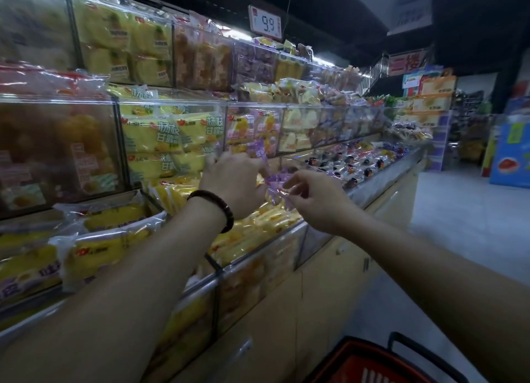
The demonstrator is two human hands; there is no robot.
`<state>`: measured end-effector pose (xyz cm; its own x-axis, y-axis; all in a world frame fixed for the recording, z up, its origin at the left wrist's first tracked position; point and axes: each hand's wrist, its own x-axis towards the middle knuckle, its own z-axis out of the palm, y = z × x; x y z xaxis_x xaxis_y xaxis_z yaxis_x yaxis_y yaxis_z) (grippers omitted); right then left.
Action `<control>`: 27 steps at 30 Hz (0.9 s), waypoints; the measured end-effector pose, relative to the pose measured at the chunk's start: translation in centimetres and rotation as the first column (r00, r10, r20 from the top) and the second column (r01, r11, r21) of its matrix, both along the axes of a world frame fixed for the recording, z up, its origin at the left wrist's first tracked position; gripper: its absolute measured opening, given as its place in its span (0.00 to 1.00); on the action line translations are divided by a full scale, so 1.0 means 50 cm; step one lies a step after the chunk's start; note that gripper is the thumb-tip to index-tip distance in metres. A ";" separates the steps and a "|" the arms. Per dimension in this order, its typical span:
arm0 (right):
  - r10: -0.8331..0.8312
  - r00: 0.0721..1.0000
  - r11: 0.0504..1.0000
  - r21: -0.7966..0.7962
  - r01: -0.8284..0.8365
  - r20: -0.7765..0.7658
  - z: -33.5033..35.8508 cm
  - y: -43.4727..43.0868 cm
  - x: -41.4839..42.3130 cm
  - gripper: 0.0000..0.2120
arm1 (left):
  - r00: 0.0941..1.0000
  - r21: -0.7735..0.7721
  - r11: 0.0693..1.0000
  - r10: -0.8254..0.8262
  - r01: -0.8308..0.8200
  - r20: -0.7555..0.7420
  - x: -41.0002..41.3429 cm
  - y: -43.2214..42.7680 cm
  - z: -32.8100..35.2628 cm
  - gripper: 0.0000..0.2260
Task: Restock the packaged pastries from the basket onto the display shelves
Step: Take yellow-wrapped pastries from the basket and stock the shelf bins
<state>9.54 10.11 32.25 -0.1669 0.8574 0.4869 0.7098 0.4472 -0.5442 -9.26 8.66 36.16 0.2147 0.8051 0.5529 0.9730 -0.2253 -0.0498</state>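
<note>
Both my arms reach out over the lowest display shelf (pixel 258 253). My left hand (pixel 232 181), with a dark bead bracelet on the wrist, grips a purple packaged pastry (pixel 274 181) at its left side. My right hand (pixel 312 196) pinches the same packet's clear wrapper at its right edge. The packet hangs just above a bin of yellow packaged pastries (pixel 243 233). A second purple packet (pixel 256 147) shows just above my left hand. The red basket (pixel 370 362) stands on the floor at the bottom edge, its contents out of sight.
Clear-fronted bins of yellow, orange and purple packets fill three shelf tiers on the left. A 9.9 price sign (pixel 266 24) hangs overhead. Dark-wrapped snacks (pixel 358 164) lie further along the bottom tier. Grey aisle floor (pixel 459 225) lies to the right, with cardboard displays (pixel 427 98) beyond.
</note>
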 end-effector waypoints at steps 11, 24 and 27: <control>0.138 0.990 0.917 -0.382 -0.120 0.021 -0.239 -0.192 0.122 0.12 | 0.902 -0.518 0.743 -0.291 0.423 0.320 0.165 -0.196 -0.286 0.06; 0.165 0.934 0.462 -0.861 0.211 0.317 -0.782 -0.165 0.233 0.10 | 0.980 -0.973 0.120 -0.058 0.198 0.192 0.170 -0.109 -0.774 0.13; 0.133 0.940 0.349 -0.902 0.253 0.315 -0.853 -0.152 0.242 0.04 | 0.988 -0.985 -0.092 0.052 0.147 0.142 0.152 -0.091 -0.824 0.14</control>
